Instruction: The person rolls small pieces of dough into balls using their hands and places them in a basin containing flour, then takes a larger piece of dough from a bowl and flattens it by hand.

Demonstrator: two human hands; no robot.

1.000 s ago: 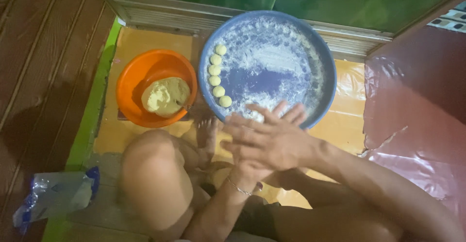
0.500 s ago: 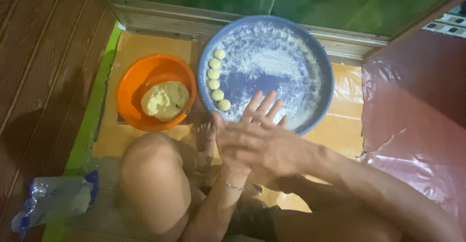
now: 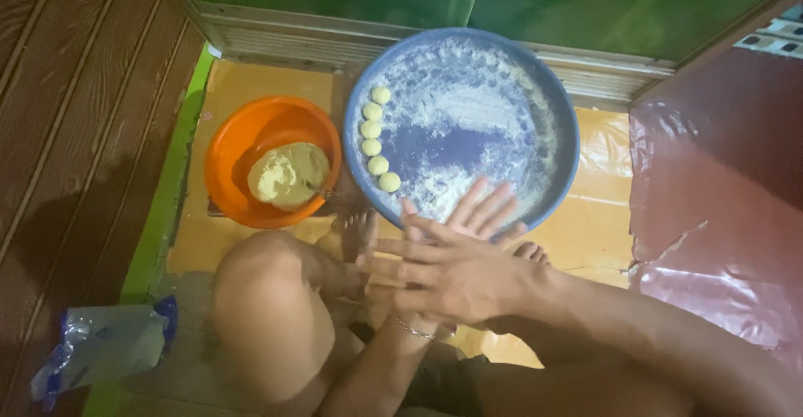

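Note:
My right hand [image 3: 464, 279] lies flat on top of my left hand [image 3: 483, 209], palm against palm, fingers straight and spread. The left hand's fingers stick out above it, over the near rim of a round blue tray [image 3: 570, 133] dusted with white flour. Whatever is between the palms is hidden. A thin bracelet [image 3: 414, 330] circles my left wrist. Several small pale dough balls [image 3: 372, 129] sit in a line along the tray's left side. Left of the tray, an orange bowl [image 3: 227, 151] holds a lump of yellowish dough [image 3: 288, 174].
My bent bare knee [image 3: 268, 308] and a foot [image 3: 360, 231] lie just below the bowl and tray on a yellow floor covering. A clear plastic bag [image 3: 100, 350] lies at lower left. A crumpled red plastic sheet [image 3: 719, 208] covers the right. Wooden boards [image 3: 75, 91] run along the left.
My joined hands have slid against each other: the right hand moved left across the left palm, and the left fingers now point more toward the tray. Tray and bowl have not moved.

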